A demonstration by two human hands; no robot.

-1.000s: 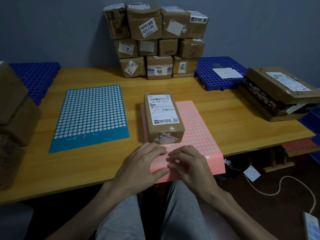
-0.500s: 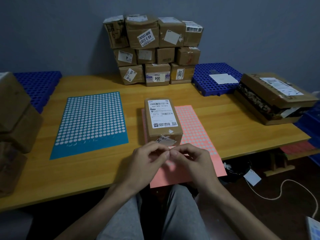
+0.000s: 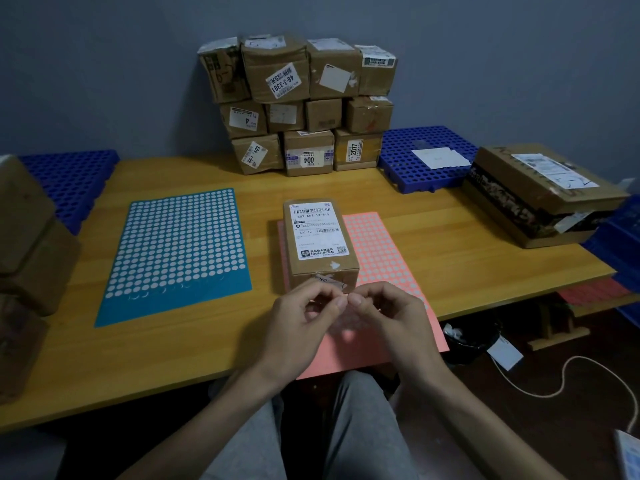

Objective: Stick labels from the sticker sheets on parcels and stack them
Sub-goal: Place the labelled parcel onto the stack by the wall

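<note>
Grey wall [image 3: 104,64] at the back, with a yellow wooden surface [image 3: 173,348] before it.

Grip: we find the left hand [image 3: 304,320] and right hand [image 3: 391,317] raised together over the near end of the pink sheet [image 3: 381,258]. Each grip is narrow, with thumb and forefinger pinched. The two pinches meet tip to tip. Whether a label lies between the fingertips we cannot tell; it is too small to make out.

Task items: the parcel [image 3: 320,244] lies flat on the left part of the pink sheet, just beyond the hands, its printed shipping label facing up. The pink sheet overhangs the near edge of the surface. A blue sheet [image 3: 176,251] lies flat to the left, apart from the parcel; its nearest rows show only faint outlines where the other rows have white dots.

Surface and room: a stack [image 3: 301,105] of labelled parcels, three tiers high, stands against the wall. Brown boxes [image 3: 31,237] are piled at the left edge. A large flat box [image 3: 540,188] sits at the right. A white cable [image 3: 571,372] trails on the floor.

Containers: the right tray [image 3: 415,157], blue and perforated, carries a white paper [image 3: 438,157]. The left tray [image 3: 69,174] is partly hidden behind the brown boxes.
</note>
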